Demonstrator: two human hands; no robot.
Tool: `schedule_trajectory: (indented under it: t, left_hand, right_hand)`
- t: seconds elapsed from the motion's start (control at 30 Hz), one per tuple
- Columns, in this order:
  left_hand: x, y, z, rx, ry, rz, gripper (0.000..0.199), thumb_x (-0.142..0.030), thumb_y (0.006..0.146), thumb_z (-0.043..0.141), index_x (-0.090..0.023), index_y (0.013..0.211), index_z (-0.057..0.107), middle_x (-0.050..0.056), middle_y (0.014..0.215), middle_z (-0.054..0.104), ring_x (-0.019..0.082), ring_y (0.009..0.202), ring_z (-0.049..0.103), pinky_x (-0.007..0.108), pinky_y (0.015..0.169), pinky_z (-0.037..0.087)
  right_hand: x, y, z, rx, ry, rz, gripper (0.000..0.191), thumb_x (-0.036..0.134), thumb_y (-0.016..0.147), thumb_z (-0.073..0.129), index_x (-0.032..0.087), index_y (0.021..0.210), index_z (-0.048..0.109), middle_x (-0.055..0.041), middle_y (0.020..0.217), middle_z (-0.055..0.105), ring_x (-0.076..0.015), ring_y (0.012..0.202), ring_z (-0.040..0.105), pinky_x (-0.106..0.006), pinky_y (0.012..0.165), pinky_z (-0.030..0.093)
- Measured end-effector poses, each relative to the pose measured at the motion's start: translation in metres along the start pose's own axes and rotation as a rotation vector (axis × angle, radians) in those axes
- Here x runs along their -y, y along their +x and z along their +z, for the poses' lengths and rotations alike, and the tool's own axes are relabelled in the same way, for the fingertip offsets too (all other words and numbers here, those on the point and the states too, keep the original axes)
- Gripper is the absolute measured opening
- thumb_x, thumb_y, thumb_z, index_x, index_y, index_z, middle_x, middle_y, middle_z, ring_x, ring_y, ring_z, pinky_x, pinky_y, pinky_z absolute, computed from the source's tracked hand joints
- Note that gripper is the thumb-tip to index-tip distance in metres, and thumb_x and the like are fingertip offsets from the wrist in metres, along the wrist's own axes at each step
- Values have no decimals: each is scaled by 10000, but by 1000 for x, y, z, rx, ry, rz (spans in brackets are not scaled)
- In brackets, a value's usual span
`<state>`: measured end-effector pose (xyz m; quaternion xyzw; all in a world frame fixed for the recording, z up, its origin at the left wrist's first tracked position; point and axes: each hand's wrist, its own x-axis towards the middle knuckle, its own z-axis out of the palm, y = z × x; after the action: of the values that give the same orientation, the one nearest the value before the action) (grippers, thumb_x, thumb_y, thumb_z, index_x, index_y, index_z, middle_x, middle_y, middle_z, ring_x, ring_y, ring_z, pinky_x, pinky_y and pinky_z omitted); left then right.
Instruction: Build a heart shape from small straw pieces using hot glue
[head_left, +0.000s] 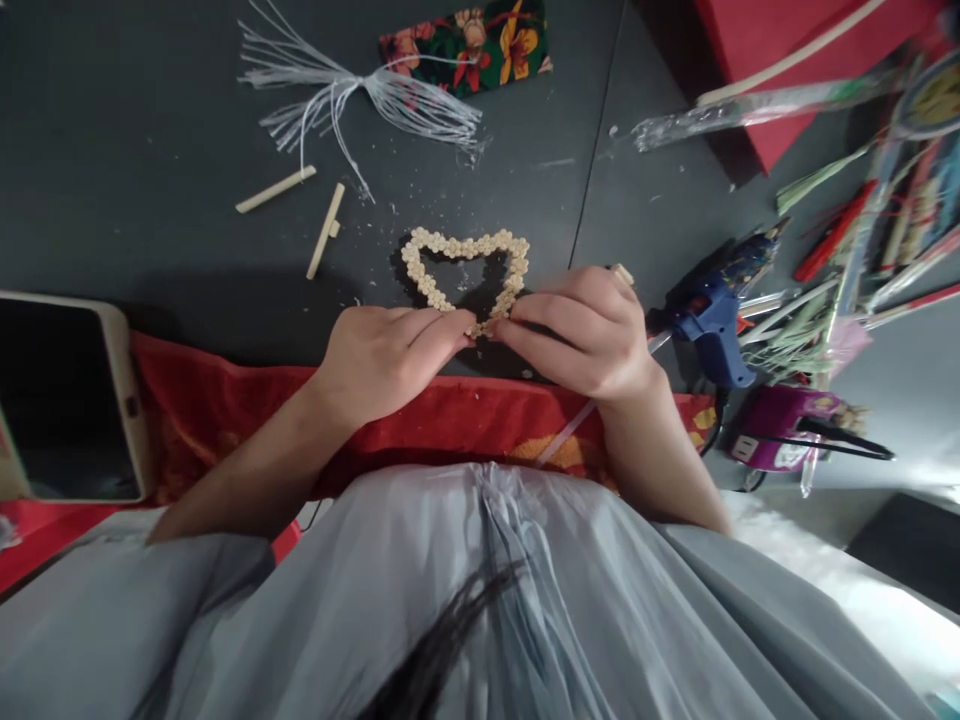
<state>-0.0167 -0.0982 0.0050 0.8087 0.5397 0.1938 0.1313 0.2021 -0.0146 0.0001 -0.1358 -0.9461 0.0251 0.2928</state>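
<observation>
A heart-shaped frame (517, 262) made of small pale flower-like pieces lies on the dark table, its point toward me. My left hand (394, 350) pinches the frame near that point, from the left side. From the right, my right hand (585, 330) has its thumb and forefinger closed on the frame close to the same point. A short pale stick piece (622, 273) shows at the curled fingers of the right hand, partly hidden. The fingertips cover the very tip of the heart.
Two pale sticks (275, 190) and a tied bundle of white strands (364, 82) lie beyond, beside a floral cloth (517, 45). A blue glue gun (712, 320) and purple power strip (780, 425) sit at right. A tablet (67, 400) lies left; red cloth (225, 385) lines the front edge.
</observation>
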Motion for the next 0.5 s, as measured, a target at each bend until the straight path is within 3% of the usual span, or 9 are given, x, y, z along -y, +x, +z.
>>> schedule_trajectory:
  t: [0.17, 0.37, 0.5]
  left_hand:
    - [1, 1, 0, -108, 6, 72, 179, -265, 1005, 516, -223, 995, 690, -34, 707, 729, 111, 587, 661, 256, 513, 401]
    - [1, 4, 4, -278, 74, 198, 52, -194, 959, 605, -151, 946, 631, -46, 668, 705, 84, 510, 602, 265, 460, 371]
    - [0, 7, 2, -268, 73, 209, 44, -168, 950, 615, -131, 932, 629, -46, 644, 698, 89, 498, 612, 277, 438, 370]
  right_hand:
    - [1, 6, -1, -76, -9, -66, 160, 94, 879, 635, 223, 803, 692, 6, 853, 697, -138, 852, 585, -292, 657, 474]
    - [3, 12, -5, -43, -28, -105, 126, 74, 864, 666, 173, 792, 694, -9, 828, 687, -129, 862, 589, -264, 679, 519]
    - [3, 9, -5, -10, -57, -116, 149, 95, 893, 639, 207, 811, 691, 12, 865, 685, -121, 885, 596, -270, 681, 522]
